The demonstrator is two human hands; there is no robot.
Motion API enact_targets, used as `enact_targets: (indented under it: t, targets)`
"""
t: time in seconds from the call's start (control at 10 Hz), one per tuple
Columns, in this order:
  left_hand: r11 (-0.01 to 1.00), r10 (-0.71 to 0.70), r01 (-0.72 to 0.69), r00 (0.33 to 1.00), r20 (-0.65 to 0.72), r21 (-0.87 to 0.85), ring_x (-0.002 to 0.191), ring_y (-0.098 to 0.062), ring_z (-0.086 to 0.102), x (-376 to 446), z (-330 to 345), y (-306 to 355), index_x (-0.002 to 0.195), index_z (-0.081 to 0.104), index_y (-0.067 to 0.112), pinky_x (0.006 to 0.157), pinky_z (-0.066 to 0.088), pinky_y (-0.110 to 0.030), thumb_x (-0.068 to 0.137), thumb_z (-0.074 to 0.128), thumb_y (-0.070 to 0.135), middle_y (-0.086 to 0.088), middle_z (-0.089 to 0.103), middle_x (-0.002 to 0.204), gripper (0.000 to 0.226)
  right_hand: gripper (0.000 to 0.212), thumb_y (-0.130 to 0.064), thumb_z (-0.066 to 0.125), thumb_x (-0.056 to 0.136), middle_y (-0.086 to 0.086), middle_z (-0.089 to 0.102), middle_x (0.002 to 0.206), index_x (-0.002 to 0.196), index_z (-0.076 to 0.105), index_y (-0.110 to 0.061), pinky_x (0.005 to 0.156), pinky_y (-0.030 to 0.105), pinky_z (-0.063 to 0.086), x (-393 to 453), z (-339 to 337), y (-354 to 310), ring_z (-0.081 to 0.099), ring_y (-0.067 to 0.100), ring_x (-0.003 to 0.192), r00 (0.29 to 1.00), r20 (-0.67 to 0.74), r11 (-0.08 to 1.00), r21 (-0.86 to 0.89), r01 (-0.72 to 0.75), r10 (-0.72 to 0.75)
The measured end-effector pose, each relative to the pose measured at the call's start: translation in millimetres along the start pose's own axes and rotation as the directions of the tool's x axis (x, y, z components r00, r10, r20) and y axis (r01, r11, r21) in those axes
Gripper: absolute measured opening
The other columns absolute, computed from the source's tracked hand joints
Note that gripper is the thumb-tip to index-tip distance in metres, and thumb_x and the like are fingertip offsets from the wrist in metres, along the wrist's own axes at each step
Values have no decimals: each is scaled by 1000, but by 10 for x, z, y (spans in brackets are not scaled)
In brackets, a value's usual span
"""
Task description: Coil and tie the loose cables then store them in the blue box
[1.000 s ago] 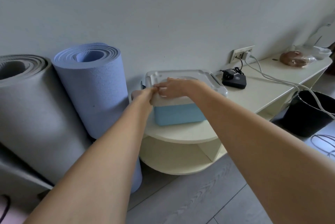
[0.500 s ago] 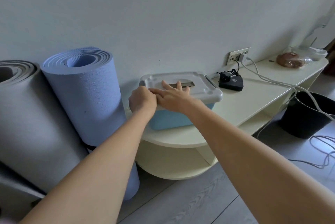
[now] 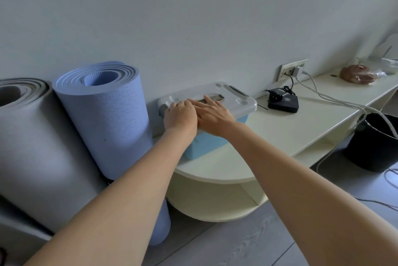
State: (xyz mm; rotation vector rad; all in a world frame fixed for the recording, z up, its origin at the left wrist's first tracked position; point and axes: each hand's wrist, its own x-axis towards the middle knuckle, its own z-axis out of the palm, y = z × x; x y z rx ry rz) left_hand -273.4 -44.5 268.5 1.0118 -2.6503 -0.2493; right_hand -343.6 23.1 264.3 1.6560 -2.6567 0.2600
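Apparently flat, both hands [image 3: 199, 115] rest side by side on the lid [image 3: 243, 102].

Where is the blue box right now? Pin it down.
In the head view the blue box sits at the left end of the cream shelf, beside the rolled blue mat, with both hands on its grey lid.

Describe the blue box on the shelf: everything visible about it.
The blue box is a pale blue plastic tub with a light grey lid, shut, with a recessed handle on top and a grey latch at each end. It stands on the cream shelf beside a rolled blue mat. The left hand and right hand rest on the lid.
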Motion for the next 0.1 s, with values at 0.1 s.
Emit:
enact_targets:
  t: [0.1]
  targets:
    - [993, 99, -93, 992, 79, -75, 122, -33, 48, -33, -203, 107, 130, 47, 6, 96, 39, -38, 97, 34, 8, -17, 53, 132, 36, 36, -7, 46, 90, 7, 50, 139, 124, 58, -8, 106, 31, 26, -73, -135, 16, 36, 27, 134, 980, -201, 981, 189, 43, -4]
